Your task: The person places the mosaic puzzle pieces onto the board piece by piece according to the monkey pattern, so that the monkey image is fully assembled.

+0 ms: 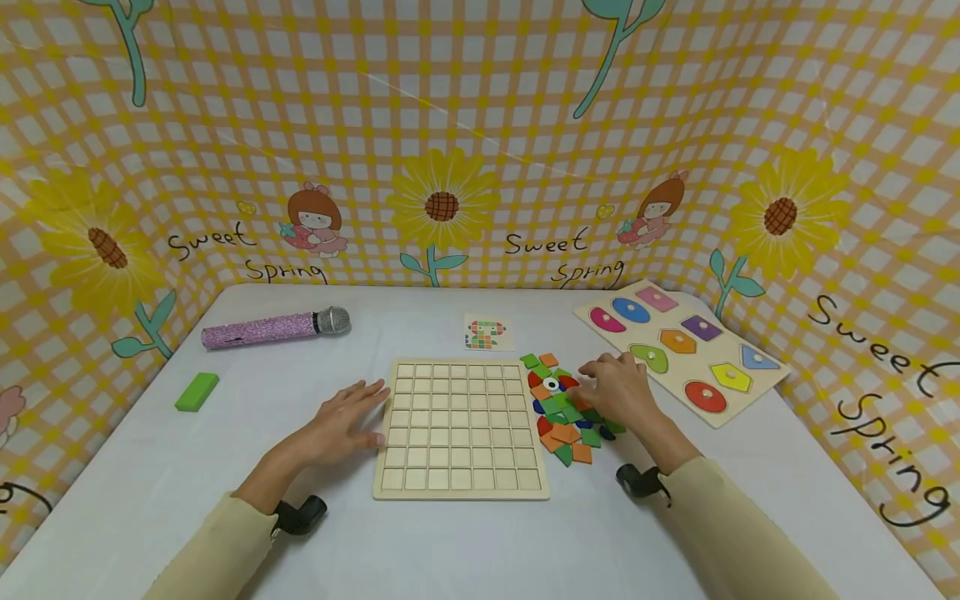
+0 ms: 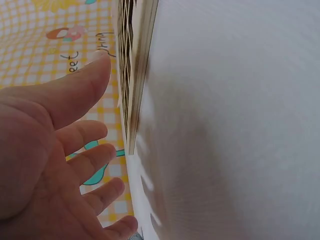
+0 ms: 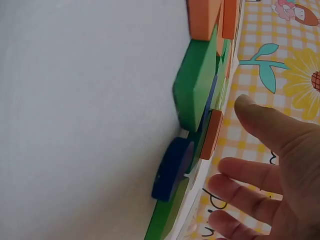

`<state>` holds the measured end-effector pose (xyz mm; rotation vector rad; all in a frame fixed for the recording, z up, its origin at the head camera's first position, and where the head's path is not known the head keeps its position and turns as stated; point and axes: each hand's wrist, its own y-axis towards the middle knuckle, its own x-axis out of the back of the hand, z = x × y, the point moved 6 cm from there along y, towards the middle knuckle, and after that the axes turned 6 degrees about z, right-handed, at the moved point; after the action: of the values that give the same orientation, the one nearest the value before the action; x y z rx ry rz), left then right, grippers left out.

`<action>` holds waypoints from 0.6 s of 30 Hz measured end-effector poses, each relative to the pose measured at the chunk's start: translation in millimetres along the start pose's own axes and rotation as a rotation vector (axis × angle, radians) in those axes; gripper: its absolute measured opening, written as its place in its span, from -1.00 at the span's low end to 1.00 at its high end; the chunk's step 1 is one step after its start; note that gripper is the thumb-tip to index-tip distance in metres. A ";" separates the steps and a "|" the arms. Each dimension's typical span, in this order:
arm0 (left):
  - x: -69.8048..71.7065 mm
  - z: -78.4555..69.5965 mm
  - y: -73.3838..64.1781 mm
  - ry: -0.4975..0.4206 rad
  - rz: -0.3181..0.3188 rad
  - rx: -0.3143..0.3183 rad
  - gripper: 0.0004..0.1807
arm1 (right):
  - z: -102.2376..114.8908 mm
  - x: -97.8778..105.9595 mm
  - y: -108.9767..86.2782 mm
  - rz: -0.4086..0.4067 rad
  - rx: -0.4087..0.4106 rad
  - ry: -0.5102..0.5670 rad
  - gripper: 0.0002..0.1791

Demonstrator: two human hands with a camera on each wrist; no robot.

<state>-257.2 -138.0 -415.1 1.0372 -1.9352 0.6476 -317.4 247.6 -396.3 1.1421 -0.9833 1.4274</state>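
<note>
A square wooden grid board (image 1: 461, 429) lies flat on the table with bare cells. My left hand (image 1: 337, 427) is at its left edge, fingers spread and holding nothing; the left wrist view shows the thumb and fingers loosely apart beside the board's edge (image 2: 142, 65). Right of the board is a pile of flat wooden pieces (image 1: 557, 407) in green, orange, red and dark blue. Over the pile's right side hovers my right hand (image 1: 621, 393). In the right wrist view its fingers (image 3: 245, 175) are apart, with no piece between them, near a green piece (image 3: 194, 87) and a dark blue piece (image 3: 172, 170).
A small pattern card (image 1: 489, 332) lies behind the board. At the back right is a knobbed shape puzzle (image 1: 678, 342). A glittery pink microphone (image 1: 273, 328) and a green block (image 1: 197, 392) are on the left. Patterned cloth walls (image 1: 450, 108) enclose the table.
</note>
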 end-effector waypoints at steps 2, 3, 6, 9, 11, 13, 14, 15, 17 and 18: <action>-0.7 0.5 -0.2 -0.008 0.005 -0.001 -0.24 | -0.6 -1.3 1.1 0.013 -0.014 -0.001 -0.49; -1.2 1.1 -0.1 -0.013 0.009 0.002 -0.24 | -0.8 -1.9 1.7 0.018 -0.020 0.001 -0.49; -3.2 2.4 0.5 -0.011 0.022 0.001 -0.25 | -0.7 -3.9 3.3 0.027 -0.030 0.001 -0.48; -6.2 4.4 1.2 -0.022 0.048 0.013 -0.25 | -1.1 -6.6 5.5 0.031 -0.035 -0.001 -0.48; -7.8 5.3 1.3 -0.023 0.067 0.015 -0.24 | -1.2 -8.1 6.8 0.028 -0.035 -0.004 -0.49; -8.9 6.1 0.9 -0.025 0.082 0.017 -0.24 | -1.4 -9.2 8.0 0.023 -0.036 -0.006 -0.49; -9.3 6.0 0.7 -0.023 0.087 0.013 -0.24 | -1.6 -9.5 8.7 0.021 -0.039 -0.007 -0.50; -9.7 6.0 0.5 -0.021 0.092 0.009 -0.24 | -1.5 -9.5 9.1 0.018 -0.038 -0.007 -0.51; -9.9 5.8 0.1 -0.020 0.096 0.003 -0.24 | -1.3 -9.8 10.2 0.013 -0.041 -0.009 -0.52; -10.2 5.9 0.1 -0.021 0.098 0.001 -0.24 | -1.2 -9.7 10.9 0.011 -0.042 -0.011 -0.52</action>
<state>-256.6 -138.1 -426.9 0.9583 -2.0139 0.6945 -328.0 245.1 -406.0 1.1171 -1.0241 1.4043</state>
